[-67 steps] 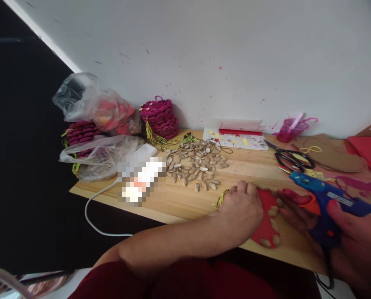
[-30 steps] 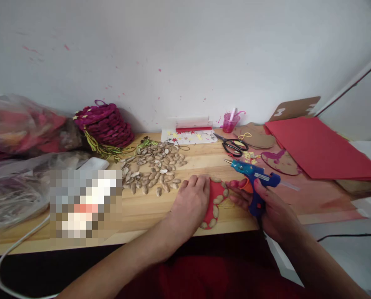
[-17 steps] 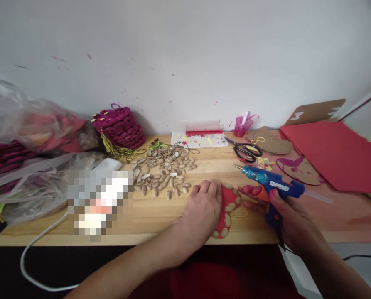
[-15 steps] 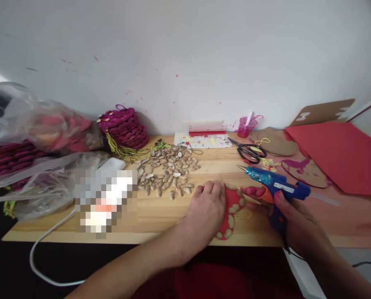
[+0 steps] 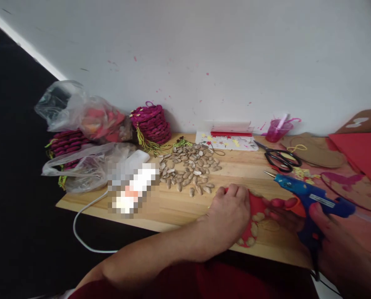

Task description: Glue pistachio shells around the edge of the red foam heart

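Note:
In my right hand (image 5: 322, 232) is a blue hot glue gun (image 5: 310, 195) with an orange trigger. Its metal nozzle points left over the table, and some of my fingers curl at the trigger. My left hand (image 5: 232, 211) is closed, with curled fingers, over the left part of a red cutout (image 5: 256, 203). Its fingertips are hidden, so what they pinch does not show. Peanut shells (image 5: 254, 229) line the cutout's edge, and a yellow string loop (image 5: 269, 224) lies at its right. A pile of loose peanut shells (image 5: 191, 166) is spread beyond my left hand.
Black-handled scissors (image 5: 278, 160), a pink cup (image 5: 277, 131) and brown cardboard (image 5: 316, 151) lie at the back right, near red sheets (image 5: 359, 155). A purple braided basket (image 5: 151, 124), plastic bags (image 5: 76, 166) and a white cable (image 5: 76, 224) are at left.
The view has swung left, so everything sits further right in the picture. My left hand stays on the red cutout, and my right hand still holds the glue gun near it.

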{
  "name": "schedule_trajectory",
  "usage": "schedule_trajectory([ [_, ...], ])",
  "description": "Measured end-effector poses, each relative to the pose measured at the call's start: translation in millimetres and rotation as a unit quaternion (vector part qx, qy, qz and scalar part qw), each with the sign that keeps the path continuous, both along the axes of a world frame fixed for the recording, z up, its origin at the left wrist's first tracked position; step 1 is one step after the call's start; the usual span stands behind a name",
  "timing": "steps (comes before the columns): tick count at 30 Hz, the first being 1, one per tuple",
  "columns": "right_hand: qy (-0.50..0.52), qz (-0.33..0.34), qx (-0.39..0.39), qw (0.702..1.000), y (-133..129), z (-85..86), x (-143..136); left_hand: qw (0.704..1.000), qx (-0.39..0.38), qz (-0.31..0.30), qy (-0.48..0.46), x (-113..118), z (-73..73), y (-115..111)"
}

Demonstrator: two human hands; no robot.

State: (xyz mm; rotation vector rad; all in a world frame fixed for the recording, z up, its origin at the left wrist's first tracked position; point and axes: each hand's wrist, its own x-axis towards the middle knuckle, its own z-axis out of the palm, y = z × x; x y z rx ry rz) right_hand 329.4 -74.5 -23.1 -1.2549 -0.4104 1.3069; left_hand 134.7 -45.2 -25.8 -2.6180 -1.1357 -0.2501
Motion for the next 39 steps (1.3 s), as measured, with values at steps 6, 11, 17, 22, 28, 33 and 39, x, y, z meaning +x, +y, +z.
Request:
schedule_trajectory([
  [6, 0.021, -0.038, -0.033, 0.998, 2.2, 14.5, -6.2, 1.0, -0.011, 0.004, 0.0, 0.5, 0.7, 0.0],
  [11, 0.017, -0.042, -0.02, 0.999, 1.2, 13.9, -6.6, 1.0, -0.014, -0.001, 0.006, 1.6, 1.2, -1.0],
  [17, 0.004, -0.029, -0.016, 0.999, 0.9, 9.3, -3.2, 1.0, -0.013, 0.003, 0.001, 1.1, 3.0, -1.4],
  [22, -0.008, -0.035, -0.024, 0.999, -0.2, 15.9, -5.5, 1.0, -0.013, 0.003, 0.011, 1.6, 2.4, -0.4],
  [28, -0.019, -0.035, -0.034, 0.999, -2.4, 7.8, -0.8, 1.0, -0.015, 0.002, 0.009, 0.7, 3.7, -1.6],
  [33, -0.012, 0.011, -0.012, 1.0, -2.3, -6.3, 8.6, 1.0, -0.024, 0.003, 0.003, 0.9, 4.4, -1.9],
  [39, -0.025, 0.018, -0.017, 0.999, -0.7, -8.5, 15.6, 0.999, -0.03, 0.006, 0.011, 1.6, 7.0, -1.3],
])
